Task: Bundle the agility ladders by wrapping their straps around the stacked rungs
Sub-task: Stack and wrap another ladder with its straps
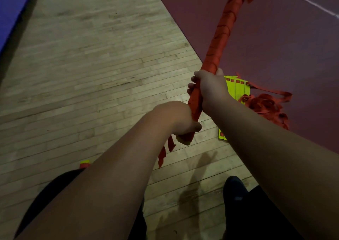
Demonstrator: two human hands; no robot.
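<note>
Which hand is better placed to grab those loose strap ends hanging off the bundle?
Left, probably. The left hand grips the near end of the wrapped bundle, just above the dangling strap ends; the right hand holds it farther up and can steady it.

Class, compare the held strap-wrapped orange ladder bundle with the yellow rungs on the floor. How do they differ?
The orange bundle is wrapped; the yellow rungs have loose straps. The left hand and right hand grip the bundle aloft; the rungs rest on the floor. Both have orange straps.
</note>
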